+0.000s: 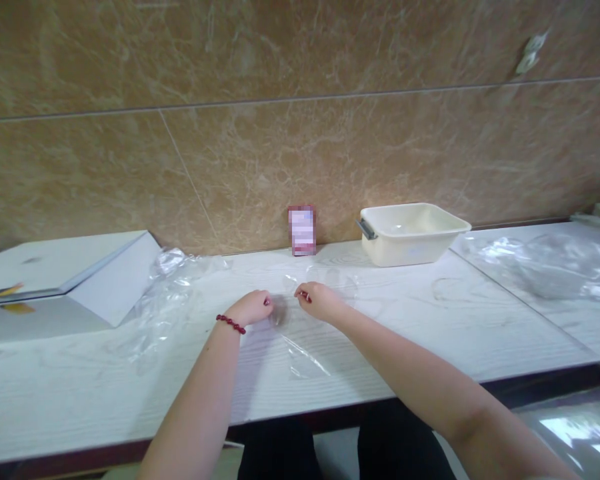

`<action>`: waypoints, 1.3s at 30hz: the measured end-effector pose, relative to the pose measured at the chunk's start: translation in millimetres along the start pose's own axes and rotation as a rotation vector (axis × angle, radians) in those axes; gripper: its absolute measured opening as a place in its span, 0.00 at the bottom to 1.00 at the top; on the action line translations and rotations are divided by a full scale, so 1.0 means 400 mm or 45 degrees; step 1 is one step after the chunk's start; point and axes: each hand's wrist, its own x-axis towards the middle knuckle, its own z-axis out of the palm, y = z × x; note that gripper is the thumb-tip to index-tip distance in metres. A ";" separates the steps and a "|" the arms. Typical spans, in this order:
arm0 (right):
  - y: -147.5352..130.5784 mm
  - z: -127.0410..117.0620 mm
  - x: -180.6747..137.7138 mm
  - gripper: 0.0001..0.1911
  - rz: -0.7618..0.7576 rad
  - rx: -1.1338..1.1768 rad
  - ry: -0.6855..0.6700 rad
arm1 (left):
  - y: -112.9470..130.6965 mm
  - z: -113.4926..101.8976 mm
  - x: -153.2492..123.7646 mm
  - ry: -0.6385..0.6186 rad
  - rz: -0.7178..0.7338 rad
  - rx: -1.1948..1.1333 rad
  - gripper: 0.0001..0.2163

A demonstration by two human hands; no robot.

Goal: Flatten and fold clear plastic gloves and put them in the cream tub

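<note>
Fingers (265,299) of the left hand (253,308) are curled in, pinched nearly closed on the clear film (307,361); those of the right hand (323,301) are curled likewise, the tips drawn together on it too. The film lies on the white table (405,293), between the hands and nearer the person. A red bracelet (231,324) circles the left wrist. Past the hands, a small red packet (303,230) stands against the wall (260,153), a cream tub (405,248) to its right. Crumpled wrap (163,313) lies beside a white box (130,283) at left, more plastic (560,267) at far right
</note>
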 end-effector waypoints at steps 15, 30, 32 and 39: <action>0.038 0.028 -0.011 0.23 -0.146 0.436 0.014 | 0.067 0.010 -0.002 0.098 -0.094 -0.850 0.06; 0.046 0.047 0.009 0.09 -0.205 0.576 0.015 | 0.091 0.041 -0.033 -0.212 -0.129 -0.428 0.13; 0.047 0.040 0.008 0.09 -0.242 0.531 0.033 | 0.091 0.045 -0.029 -0.210 -0.128 -0.410 0.12; 0.072 0.014 0.007 0.10 -0.465 0.365 -0.024 | 0.091 0.044 -0.029 -0.244 -0.053 -0.351 0.12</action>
